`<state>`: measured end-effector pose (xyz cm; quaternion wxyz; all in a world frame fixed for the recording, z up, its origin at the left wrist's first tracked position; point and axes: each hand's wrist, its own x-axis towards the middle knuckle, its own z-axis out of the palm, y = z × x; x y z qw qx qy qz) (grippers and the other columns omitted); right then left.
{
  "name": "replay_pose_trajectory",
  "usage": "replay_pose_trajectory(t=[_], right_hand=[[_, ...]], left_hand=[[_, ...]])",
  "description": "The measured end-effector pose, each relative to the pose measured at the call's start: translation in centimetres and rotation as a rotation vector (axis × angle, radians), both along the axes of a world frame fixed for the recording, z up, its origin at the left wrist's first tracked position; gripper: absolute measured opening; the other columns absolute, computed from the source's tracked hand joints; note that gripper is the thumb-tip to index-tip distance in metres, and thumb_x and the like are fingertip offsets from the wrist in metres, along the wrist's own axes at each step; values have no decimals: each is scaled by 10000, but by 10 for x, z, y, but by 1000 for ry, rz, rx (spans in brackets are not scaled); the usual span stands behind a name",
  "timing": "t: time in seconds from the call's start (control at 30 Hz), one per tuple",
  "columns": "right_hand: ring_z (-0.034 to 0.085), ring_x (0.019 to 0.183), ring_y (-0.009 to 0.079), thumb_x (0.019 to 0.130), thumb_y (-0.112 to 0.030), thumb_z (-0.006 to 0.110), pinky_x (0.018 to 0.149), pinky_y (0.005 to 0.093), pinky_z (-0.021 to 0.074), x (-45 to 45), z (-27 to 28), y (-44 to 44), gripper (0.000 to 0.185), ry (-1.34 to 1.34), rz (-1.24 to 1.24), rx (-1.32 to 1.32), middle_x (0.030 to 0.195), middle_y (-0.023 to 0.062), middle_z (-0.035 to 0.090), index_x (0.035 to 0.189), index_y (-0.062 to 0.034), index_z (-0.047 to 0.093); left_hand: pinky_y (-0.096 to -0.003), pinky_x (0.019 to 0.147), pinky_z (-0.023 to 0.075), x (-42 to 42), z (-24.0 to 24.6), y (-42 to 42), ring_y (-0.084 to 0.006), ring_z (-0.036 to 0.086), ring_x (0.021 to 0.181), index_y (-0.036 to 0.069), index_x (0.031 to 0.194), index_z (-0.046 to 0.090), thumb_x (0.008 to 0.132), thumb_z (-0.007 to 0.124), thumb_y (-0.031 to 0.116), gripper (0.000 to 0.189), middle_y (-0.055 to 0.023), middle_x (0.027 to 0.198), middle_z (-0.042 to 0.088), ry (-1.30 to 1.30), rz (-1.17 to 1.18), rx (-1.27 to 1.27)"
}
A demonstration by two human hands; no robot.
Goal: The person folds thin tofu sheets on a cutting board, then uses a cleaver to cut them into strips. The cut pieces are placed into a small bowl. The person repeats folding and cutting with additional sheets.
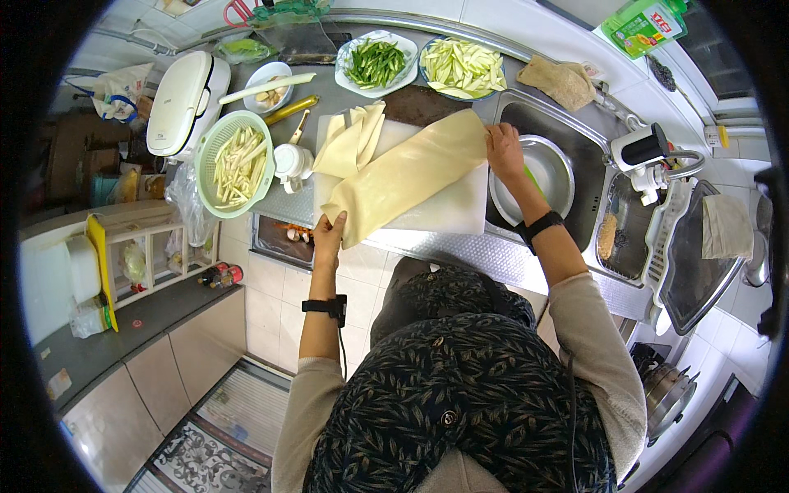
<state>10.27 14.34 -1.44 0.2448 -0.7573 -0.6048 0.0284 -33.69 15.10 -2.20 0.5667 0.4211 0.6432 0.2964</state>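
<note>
A long, pale yellow sheet that looks like tofu skin [413, 175] stretches diagonally over a white cutting board [459, 215]. My left hand [329, 234] pinches its near left corner, just past the front edge of the counter. At the far right end, my right hand [504, 150] grips the other edge beside the sink. More folded tofu-skin pieces [348, 148] lie on the board's left part, partly behind the sheet. The sheet hides much of the board. Behind it is a dark brown board or slab [425, 106].
A green colander [202, 166] of pale strips and a white lidded jar [292, 161] stand left. Behind are a plate of sliced green peppers [342, 74] and a plate of pale green slices [462, 68]. The sink [585, 185] at right holds a metal basin [551, 175].
</note>
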Motion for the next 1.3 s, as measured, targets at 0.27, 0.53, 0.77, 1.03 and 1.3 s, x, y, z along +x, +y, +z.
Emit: replay_pose_trajectory(t=[0.27,0.53,0.77,1.03,1.3], right_hand=[[654,816,231,957,-299,588,737,362,531,-112,19,8,298,783,427,-441,995,115,658,1030,-13,631],[628,692,162,908,-387,643,599,308,512,-206,27,13,451,1337,172,-622,819,81,636,1048,39,601],[579,711,124,897,-256,669,612,287,471,-208,19,3,287,1248,304,-635,838,52,662,907,31,678],[617,873,137,935,-243,649,724,300,515,-210,20,-9,298,1421,149,-705,1006,50,673,1119,-9,674],[607,930,157,984,-228,522,730,304,513,-174,26,-32,261,1652,-273,-382,1066,36,627,1173,-59,584]], left_hand=[[-211,562,386,39,27,-7,-44,477,632,17,871,640,902,700,141,142,40,687,556,3,-156,257],[-254,677,533,66,42,-20,-102,629,784,17,969,630,910,712,212,220,-26,858,652,-68,-191,169],[-298,723,573,60,50,-10,-193,694,878,44,1093,563,982,599,312,292,-64,1002,646,-225,-108,-83],[-262,684,551,46,36,-3,-119,614,744,80,1036,572,953,642,219,176,-17,904,613,-254,-138,-78],[-178,547,483,16,41,17,-75,530,639,99,986,543,940,631,155,114,-12,880,561,-346,105,-228]])
